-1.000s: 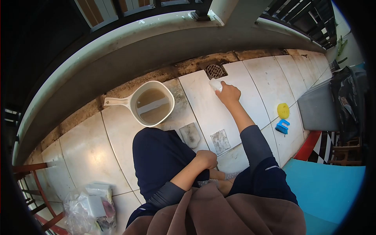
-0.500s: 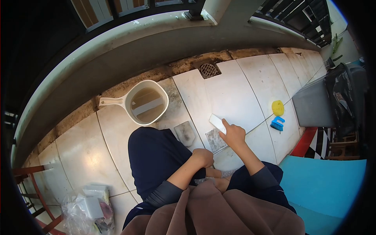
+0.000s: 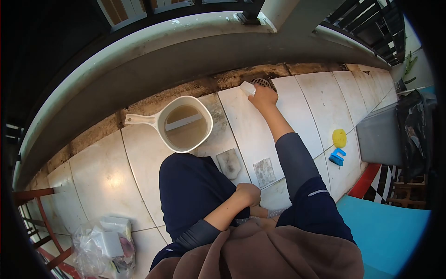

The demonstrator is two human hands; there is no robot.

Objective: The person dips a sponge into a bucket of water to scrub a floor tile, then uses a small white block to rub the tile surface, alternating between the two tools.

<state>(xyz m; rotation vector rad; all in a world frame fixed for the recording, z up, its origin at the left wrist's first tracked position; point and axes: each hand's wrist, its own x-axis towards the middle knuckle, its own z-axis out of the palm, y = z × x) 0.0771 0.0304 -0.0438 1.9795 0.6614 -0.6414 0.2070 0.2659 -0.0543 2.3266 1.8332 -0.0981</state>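
My right hand [image 3: 265,97], its arm stretched forward, grips a white block-shaped sponge [image 3: 247,88]. The sponge is at the far end of a white floor tile [image 3: 290,104], beside the round drain grate [image 3: 261,82], which the hand partly covers. Close to my knee, my left hand [image 3: 248,194] is curled into a fist; its inside is hidden. Two small grey-white marbled slabs [image 3: 264,171] lie on the floor in front of me. To their left stands a white dipper [image 3: 210,116] with murky water and a long handle.
On the right are a yellow round scrubber [image 3: 339,138], a blue brush [image 3: 337,157], a grey bin [image 3: 378,137] with a black bag, and a light-blue surface [image 3: 383,223]. A clear plastic bag [image 3: 86,246] with white blocks lies lower left. A low wall [image 3: 186,60] curves along the far side.
My right hand has moved the sponge forward from beside the marbled slab to the drain grate. My left hand stays curled near the knee. The view has shifted slightly.
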